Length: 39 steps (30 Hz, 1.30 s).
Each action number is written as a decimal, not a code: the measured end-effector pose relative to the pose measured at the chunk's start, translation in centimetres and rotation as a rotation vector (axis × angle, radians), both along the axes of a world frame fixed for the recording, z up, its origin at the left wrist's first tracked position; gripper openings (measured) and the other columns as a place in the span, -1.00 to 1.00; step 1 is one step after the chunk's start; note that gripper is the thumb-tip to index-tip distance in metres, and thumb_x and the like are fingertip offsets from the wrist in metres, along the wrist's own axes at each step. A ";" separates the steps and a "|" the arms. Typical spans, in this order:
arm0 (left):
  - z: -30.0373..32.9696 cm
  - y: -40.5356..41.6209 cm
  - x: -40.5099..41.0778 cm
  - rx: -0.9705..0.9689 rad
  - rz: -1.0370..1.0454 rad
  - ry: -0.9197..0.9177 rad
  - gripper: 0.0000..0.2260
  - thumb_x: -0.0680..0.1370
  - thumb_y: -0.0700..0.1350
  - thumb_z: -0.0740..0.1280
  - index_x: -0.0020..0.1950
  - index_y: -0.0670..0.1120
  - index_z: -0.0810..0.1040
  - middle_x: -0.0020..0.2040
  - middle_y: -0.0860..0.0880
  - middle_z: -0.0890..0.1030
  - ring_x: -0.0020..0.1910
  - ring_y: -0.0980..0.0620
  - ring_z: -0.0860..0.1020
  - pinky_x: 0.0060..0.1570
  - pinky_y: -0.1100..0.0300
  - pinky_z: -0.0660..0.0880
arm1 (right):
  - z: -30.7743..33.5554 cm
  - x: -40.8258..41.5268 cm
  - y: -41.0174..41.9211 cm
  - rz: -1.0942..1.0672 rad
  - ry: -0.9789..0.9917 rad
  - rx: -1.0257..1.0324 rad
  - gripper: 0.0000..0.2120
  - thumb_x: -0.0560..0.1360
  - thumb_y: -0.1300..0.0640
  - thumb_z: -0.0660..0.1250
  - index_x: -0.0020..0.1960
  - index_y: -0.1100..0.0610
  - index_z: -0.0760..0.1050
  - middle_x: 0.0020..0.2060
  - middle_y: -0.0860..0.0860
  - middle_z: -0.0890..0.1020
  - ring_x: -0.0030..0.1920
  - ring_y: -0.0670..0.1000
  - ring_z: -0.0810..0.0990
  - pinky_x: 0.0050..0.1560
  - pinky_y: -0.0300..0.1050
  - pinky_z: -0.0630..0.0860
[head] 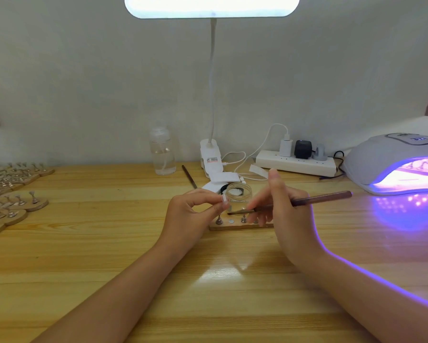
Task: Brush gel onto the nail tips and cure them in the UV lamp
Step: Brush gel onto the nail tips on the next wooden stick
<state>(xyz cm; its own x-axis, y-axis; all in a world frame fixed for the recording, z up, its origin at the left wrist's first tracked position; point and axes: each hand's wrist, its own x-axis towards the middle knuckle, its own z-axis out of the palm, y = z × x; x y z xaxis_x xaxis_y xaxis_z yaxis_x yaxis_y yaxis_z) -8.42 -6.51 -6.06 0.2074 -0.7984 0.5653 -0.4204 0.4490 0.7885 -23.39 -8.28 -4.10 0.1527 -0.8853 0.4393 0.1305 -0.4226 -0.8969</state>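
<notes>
Pinching a pale nail tip (224, 198) between thumb and curled fingers, the left hand (190, 214) holds it just above the left end of the small wooden stand (235, 227), while the right hand (282, 206) grips a brown brush (297, 202) like a pen, bristles pointing at that tip. Directly behind the stand sits a clear glass jar (238, 197), and farther back a desk lamp's clip base (210, 154) and a clear bottle (162, 154). Well to the stand's right, the UV lamp (396, 164) glows violet on the wooden table (84, 256), with more holders inside its mouth.
</notes>
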 end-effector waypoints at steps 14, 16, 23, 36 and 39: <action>-0.1 -0.1 0.1 -0.004 -0.012 -0.015 -0.81 0.33 -0.28 0.46 -0.28 0.03 0.64 -0.30 0.10 0.63 -0.26 0.23 0.57 -0.17 0.45 0.43 | -0.1 0.1 -0.1 0.014 0.013 0.000 -0.49 0.41 -0.18 0.10 -0.40 0.16 0.58 -0.51 0.09 0.61 -0.54 -0.10 0.48 -0.46 -0.37 0.38; -0.1 -0.1 0.1 -0.007 -0.004 -0.017 -0.81 0.33 -0.27 0.46 -0.29 0.05 0.63 -0.31 0.11 0.62 -0.25 0.24 0.57 -0.15 0.45 0.43 | 0.0 0.0 0.0 0.017 0.001 0.002 -0.47 0.40 -0.20 0.09 -0.43 0.17 0.57 -0.53 0.11 0.59 -0.56 -0.08 0.45 -0.47 -0.33 0.40; 0.0 0.0 0.0 -0.002 0.032 0.014 -0.84 0.36 -0.22 0.45 -0.27 0.06 0.63 -0.27 0.21 0.64 -0.16 0.30 0.58 -0.10 0.51 0.40 | -0.4 -0.4 -0.4 -0.023 -0.054 -0.075 -0.40 0.46 -0.26 -0.01 -0.34 0.17 0.55 -0.59 0.06 0.51 -0.56 -0.08 0.43 -0.50 -0.33 0.36; -0.1 0.0 0.1 0.029 0.011 -0.033 -0.85 0.39 -0.26 0.43 -0.20 0.00 0.64 -0.25 0.07 0.63 -0.20 0.22 0.56 -0.12 0.46 0.41 | -1.2 -0.6 0.0 -0.069 0.345 -0.426 -0.83 0.46 0.00 0.22 -0.24 -0.02 0.54 -0.35 -0.08 0.60 -0.33 -0.09 0.53 -0.31 -0.20 0.47; -0.1 -0.2 0.1 0.036 0.019 -0.049 -0.89 0.40 -0.25 0.43 -0.17 -0.04 0.66 -0.22 0.04 0.63 -0.18 0.21 0.56 -0.11 0.46 0.40 | -1.1 -0.4 -0.1 -0.074 0.342 -0.413 -0.70 0.47 -0.12 0.06 -0.26 -0.10 0.51 -0.34 -0.13 0.59 -0.32 -0.16 0.52 -0.30 -0.34 0.42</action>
<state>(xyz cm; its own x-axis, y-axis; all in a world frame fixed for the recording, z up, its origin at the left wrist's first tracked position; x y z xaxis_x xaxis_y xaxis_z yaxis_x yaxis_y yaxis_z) -8.30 -6.66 -6.16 0.1952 -0.8148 0.5458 -0.4670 0.4122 0.7823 -23.78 -8.41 -5.22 0.2922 -0.6631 0.6891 -0.1832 -0.7460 -0.6402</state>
